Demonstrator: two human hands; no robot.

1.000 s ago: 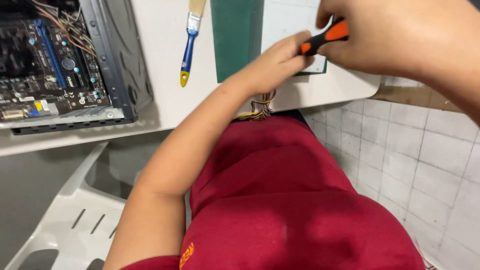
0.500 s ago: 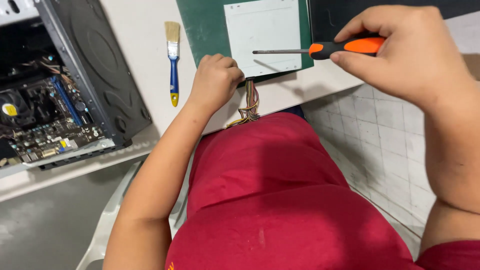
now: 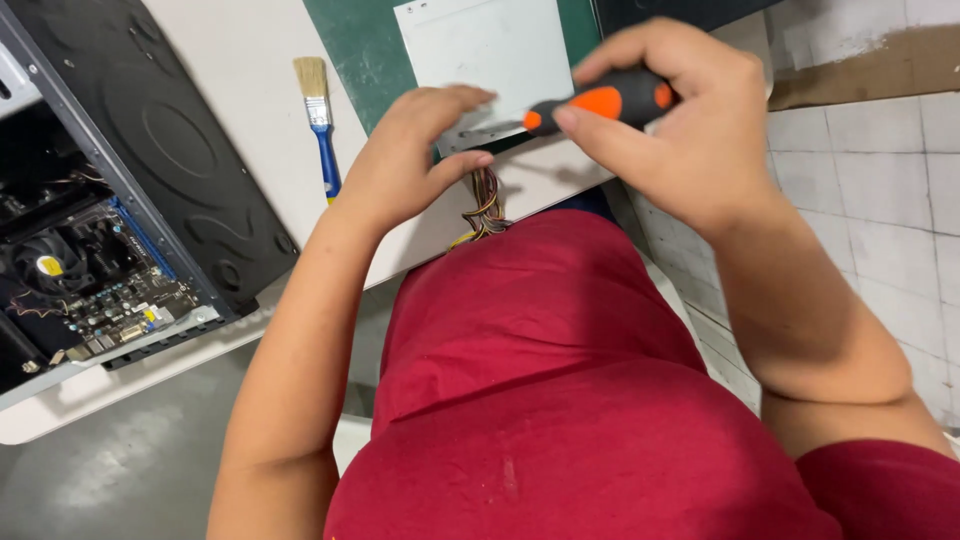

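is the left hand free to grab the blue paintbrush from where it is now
Probably yes. The left hand rests on the edge of the grey metal box, and the paintbrush lies just beside it on bare white table with nothing between, though it would have to let go of the box.

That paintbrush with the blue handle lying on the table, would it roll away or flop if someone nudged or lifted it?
The paintbrush would probably slide rather than roll, since its head looks flat and wide. Its blue handle looks rigid, so it should lift stiffly; only the pale bristles would likely bend. It seems slim, so probably light.
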